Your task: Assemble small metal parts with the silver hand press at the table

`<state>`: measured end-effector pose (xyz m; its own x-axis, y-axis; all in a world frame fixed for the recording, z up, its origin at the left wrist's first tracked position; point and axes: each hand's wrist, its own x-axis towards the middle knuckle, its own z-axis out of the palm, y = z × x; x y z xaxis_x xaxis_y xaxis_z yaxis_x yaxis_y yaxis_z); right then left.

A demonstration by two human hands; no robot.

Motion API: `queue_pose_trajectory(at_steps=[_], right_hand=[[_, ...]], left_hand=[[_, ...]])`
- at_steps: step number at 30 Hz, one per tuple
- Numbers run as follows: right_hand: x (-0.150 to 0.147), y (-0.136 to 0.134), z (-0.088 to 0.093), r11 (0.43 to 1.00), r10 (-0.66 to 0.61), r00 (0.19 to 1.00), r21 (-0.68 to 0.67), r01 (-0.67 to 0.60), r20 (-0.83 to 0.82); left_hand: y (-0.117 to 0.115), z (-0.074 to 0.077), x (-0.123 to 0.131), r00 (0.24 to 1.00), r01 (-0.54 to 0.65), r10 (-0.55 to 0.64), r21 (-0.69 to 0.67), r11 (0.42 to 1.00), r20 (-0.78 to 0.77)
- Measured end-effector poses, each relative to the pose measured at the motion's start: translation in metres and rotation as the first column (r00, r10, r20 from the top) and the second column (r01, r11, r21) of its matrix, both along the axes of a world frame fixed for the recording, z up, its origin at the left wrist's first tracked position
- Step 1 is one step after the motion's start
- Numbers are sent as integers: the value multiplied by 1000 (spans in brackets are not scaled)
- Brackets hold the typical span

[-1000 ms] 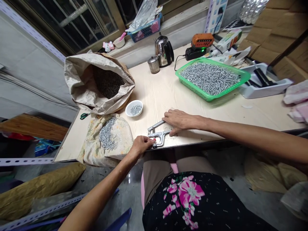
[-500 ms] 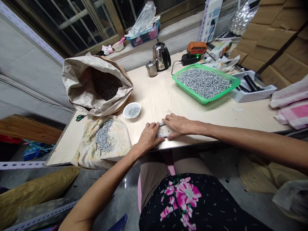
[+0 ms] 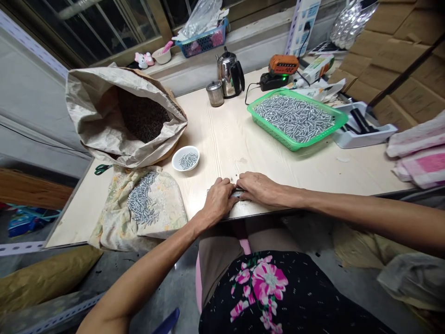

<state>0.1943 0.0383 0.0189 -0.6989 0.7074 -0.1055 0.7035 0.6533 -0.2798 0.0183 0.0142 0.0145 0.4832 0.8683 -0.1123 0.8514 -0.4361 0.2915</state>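
Observation:
At the table's front edge, my left hand [image 3: 219, 198] has its fingers closed on the left end of a grey metal piece [image 3: 238, 193]. My right hand [image 3: 260, 188] grips the same piece from the other side, fingertips pressed close. Most of it is hidden under my fingers, so its exact kind does not show. Two tiny dark bits lie on the wood just beyond my fingertips. Further left stands a white bowl [image 3: 175, 160] with small silver pins or screws [image 3: 188, 160] in it. A pile of similar silver pieces [image 3: 142, 199] lies on a floral cloth [image 3: 172, 202].
A green basket [image 3: 274, 135] full of silver pieces stands back right, beside a white tray [image 3: 368, 139]. An open sack [image 3: 93, 111] of dark small pieces fills the left. Scissors [image 3: 100, 169], a kettle [image 3: 227, 74] and a metal jar [image 3: 215, 94] are also on the table.
My hands have come closer together and the two grey edges between them now lie nearer each other. The view has shifted slightly.

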Motion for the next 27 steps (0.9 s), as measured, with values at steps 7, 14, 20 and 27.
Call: queue_pose_trajectory(at_steps=[7,14,20,27], right_hand=[[3,0,-17,1000,-11,998,-16,10,-60],[16,-5,-14,996,61,969,78,-44,-239],[9,-23,-23,980,161,964,151,-131,-211],[6,-25,-48,956,127,919,293,-13,-372]], left_hand=[[5,-2,0,999,40,-40,-26,999,29],[11,1,-39,959,-110,114,-27,994,261],[-13,16,-116,834,-520,485,84,850,263],[-44,16,-202,753,-617,657,319,719,-25]])
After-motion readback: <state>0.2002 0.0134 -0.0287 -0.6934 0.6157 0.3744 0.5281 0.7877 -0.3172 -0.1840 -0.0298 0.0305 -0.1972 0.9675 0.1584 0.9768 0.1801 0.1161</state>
